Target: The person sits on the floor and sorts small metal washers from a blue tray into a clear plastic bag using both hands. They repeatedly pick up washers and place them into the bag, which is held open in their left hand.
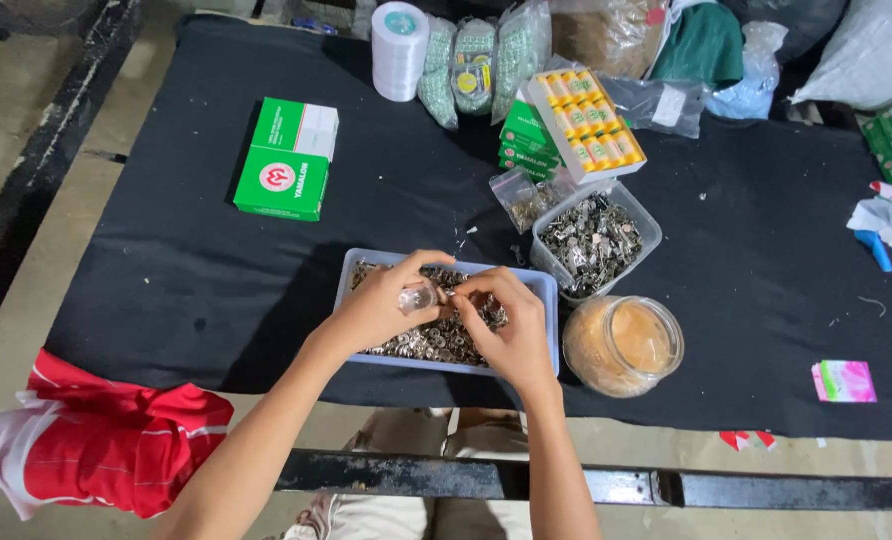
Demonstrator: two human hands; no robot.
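1. Small metal ring [418, 298], shiny and clear-looking, sits pinched between thumb and forefinger of the left hand [381, 312], right above the blue tray [549, 330].
2. Right hand [506, 325]: fingers curled, tips pressed to a tiny piece at the ring's 3 o'clock edge. Too small to tell what the piece is. Both hands meet over the tray centre.
3. Blue tray holds a heap of small metal parts [436, 340], silver and dull brass. It lies at the near middle of the table.
4. At 3 o'clock from the tray, touching or just beside it: an open clear jar [623, 345] with pale orange contents.
5. At 1 o'clock from the tray: a clear plastic tub [596, 237] full of grey metal clips, with a small plastic bag [519, 198] of more bits just to its 9 o'clock.
6. At 12 o'clock from the tub: an open box of yellow thread spools [586, 122] resting on stacked green boxes.
7. At 10 o'clock from the tray, well apart: a green and white carton [286, 158].
8. Far edge: a stack of white tape rolls [399, 50], bagged green items, more sacks and bags.
9. Surface: table covered in black cloth [216, 290], lint-specked. A pink and green packet [844, 381] lies at 3 o'clock near the right edge.
10. Room: bare concrete floor [36, 250] at 9 o'clock, a black metal rail along the near table edge, red and white fabric [116, 440] at 8 o'clock.
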